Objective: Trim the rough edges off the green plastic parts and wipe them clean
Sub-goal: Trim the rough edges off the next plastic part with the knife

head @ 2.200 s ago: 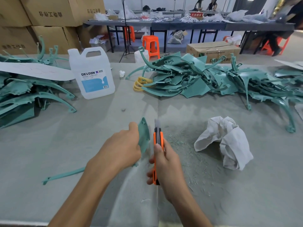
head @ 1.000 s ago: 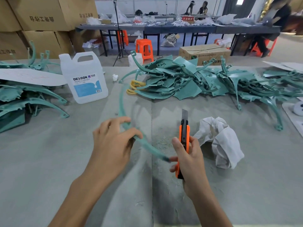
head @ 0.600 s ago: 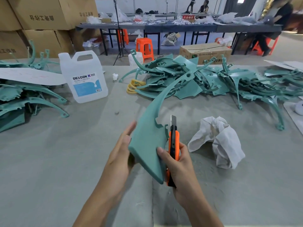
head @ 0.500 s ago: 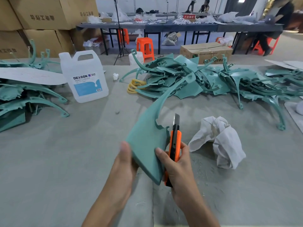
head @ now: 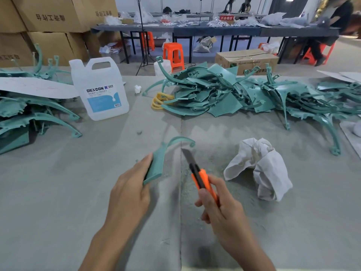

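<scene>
The trimming step is in hand. The left hand point(head: 132, 188) grips a curved green part point(head: 157, 163) above the table point(head: 58, 192), thumb laid along its near face and fingers wrapped behind, so the part stands edge-on with its thin hooked arm arching away to the right. The right hand point(head: 220, 216) is clamped round the orange handle of a knife point(head: 202, 178). Its blade is pushed out and points up and left towards the part, close to it but not touching.

The next move likely calls for bringing the blade onto a rough edge and shaving along it, away from the holding thumb (which sits near the cutting line). It needs a shallow angle, so the blade pares the burr and does not dig in.

The white cloth point(head: 259, 169) lies crumpled just right of the knife, ready for wiping. A large pile of green parts point(head: 224, 94) waits at the far side, beside a white jug point(head: 99, 89).
</scene>
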Demonstrator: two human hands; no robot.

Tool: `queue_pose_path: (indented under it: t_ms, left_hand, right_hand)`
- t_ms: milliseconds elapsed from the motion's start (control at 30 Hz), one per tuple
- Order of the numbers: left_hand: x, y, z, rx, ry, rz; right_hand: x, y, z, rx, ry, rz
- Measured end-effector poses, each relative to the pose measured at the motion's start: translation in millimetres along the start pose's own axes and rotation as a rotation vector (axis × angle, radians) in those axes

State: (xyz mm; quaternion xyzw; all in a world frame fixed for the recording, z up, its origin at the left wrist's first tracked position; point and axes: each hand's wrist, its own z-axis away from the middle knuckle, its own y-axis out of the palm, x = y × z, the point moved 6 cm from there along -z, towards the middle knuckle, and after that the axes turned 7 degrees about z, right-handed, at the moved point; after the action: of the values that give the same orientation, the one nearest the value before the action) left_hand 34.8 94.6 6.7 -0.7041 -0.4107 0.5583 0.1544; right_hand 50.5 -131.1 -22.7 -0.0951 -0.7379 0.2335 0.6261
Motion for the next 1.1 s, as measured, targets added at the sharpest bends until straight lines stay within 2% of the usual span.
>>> queue_pose_path:
  t_ms: [67,133,333,667,867,967,1100]
  left_hand:
    - [3,6,2,0.020,0.042,-0.036]
    - [7,7,1,0.028,0.011,-0.011]
    - [13,8,6,0.041,-0.054,0.058]
    - [35,20,22,0.099,-0.207,0.054]
    - [29,21,26,0.098,-0.177,0.062]
    - [33,19,24,0.074,-0.183,0.078]
    - [37,19,19,0.069,-0.186,0.091]
  right_hand:
    - [6,1,2,0.085,-0.069,0.165]
    - [12,1,2,0.132,-0.100,0.277]
    - [19,0,-5,0.235,-0.106,0.495]
    - [30,7,-16,0.327,-0.197,0.649]
    - [29,4,-45,0.288,-0.213,0.757]
    - [29,10,-66,0.274,-0.242,0.772]
    - [19,22,-98,0.258,-0.189,0.738]
